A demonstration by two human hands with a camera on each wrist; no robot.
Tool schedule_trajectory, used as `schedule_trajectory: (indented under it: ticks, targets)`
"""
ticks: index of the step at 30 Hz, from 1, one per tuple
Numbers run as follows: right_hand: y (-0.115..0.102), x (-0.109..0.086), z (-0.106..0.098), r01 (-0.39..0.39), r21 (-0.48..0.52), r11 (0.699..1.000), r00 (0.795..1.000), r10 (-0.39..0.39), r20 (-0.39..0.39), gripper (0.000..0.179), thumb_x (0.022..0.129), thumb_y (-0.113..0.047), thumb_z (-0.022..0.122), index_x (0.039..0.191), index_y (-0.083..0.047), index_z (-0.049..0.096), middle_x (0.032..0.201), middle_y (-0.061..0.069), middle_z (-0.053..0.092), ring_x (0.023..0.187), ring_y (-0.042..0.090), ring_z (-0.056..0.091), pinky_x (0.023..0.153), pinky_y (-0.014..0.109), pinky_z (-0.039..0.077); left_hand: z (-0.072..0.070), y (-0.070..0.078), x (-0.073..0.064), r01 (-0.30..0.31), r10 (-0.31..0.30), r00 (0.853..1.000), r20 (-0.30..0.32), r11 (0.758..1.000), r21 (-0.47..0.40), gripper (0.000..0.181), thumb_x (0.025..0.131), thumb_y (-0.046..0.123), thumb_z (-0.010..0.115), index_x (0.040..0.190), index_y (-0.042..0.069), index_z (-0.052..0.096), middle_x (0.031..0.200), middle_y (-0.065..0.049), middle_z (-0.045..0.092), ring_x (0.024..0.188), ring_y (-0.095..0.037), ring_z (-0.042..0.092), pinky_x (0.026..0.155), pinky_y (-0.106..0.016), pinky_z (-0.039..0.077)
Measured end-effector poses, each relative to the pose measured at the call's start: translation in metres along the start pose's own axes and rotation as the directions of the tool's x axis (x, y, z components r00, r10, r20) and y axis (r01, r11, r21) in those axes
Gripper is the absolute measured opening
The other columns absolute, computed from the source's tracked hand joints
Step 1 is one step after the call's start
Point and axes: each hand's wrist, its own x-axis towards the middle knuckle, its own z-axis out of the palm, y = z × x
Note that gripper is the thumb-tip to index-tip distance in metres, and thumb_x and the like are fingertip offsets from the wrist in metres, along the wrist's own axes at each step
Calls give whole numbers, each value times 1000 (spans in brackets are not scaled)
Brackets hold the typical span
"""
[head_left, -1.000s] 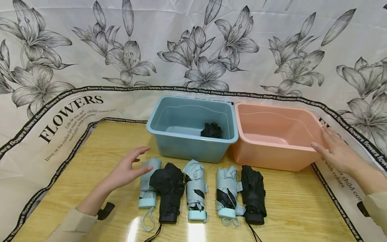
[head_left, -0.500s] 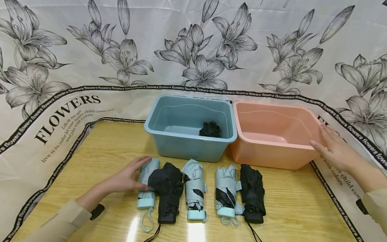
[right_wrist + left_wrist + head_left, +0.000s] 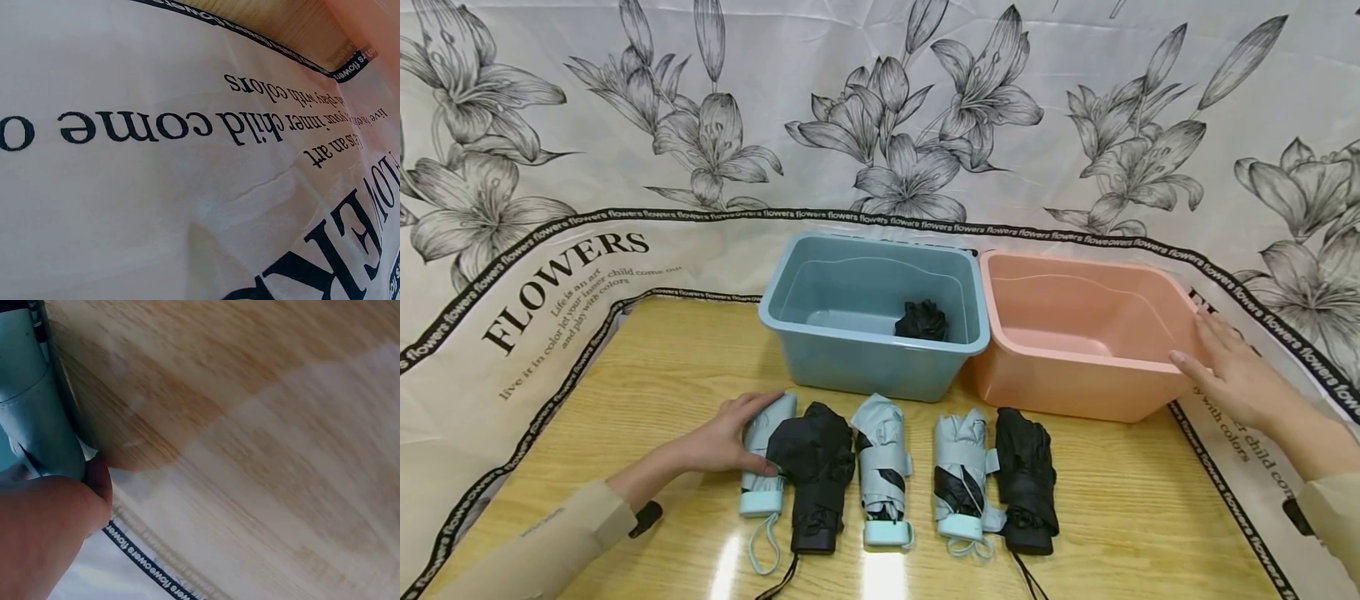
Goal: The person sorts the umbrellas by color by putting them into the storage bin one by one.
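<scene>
At the left of the row, my left hand [image 3: 722,437] grips a light blue folded umbrella [image 3: 762,502], which lies on the table with its wrist loop toward me. A fingertip curls round the far end of this umbrella [image 3: 37,400] in the left wrist view. Right beside it lies a black folded umbrella [image 3: 816,492], close to my thumb. My right hand [image 3: 1236,371] rests at the right end of the pink bin [image 3: 1090,387], fingers extended along its side and thumb at the front rim. The right wrist view does not show that hand.
More folded umbrellas lie in the row: a light blue one [image 3: 883,467], another light blue one [image 3: 961,475] and a black one [image 3: 1028,483]. Behind them, a blue bin [image 3: 865,367] holds a black bundle [image 3: 921,321]. A flower-print cloth [image 3: 700,250] rises behind the bins.
My left hand has come down and right from above the table onto the leftmost light blue umbrella and closed round it. The right hand stays at the pink bin.
</scene>
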Motion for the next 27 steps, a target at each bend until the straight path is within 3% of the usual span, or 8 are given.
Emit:
schedule_trajectory:
  ticks: [11, 19, 27]
  targets:
    - [0, -2, 0, -2, 8, 1000, 1000, 2, 4, 77, 111, -34, 39, 164, 1, -6, 169, 28, -12, 153, 54, -11, 118, 70, -7, 4, -1, 0, -29, 27, 997, -69, 999, -33, 114, 68, 39, 99, 160, 9, 38, 144, -19, 45, 128, -42, 47, 101, -60, 44]
    - [2, -1, -1, -4, 3, 1000, 1000, 4, 2, 77, 111, -34, 39, 164, 1, -6, 169, 27, -12, 153, 53, -11, 119, 69, -8, 5, -2, -10, 7, -28, 988, -155, 991, -132, 108, 70, 28, 99, 158, 5, 40, 138, -19, 43, 118, -35, 50, 95, -49, 47]
    - [3, -1, 1, -5, 0, 1000, 1000, 5, 4, 78, 111, -34, 39, 164, 1, -6, 169, 29, -11, 153, 54, -10, 117, 73, -4, 2, -1, -24, 51, -98, 972, -214, 975, -217, 104, 73, 27, 97, 158, 10, 41, 142, -20, 42, 118, -36, 51, 97, -50, 46]
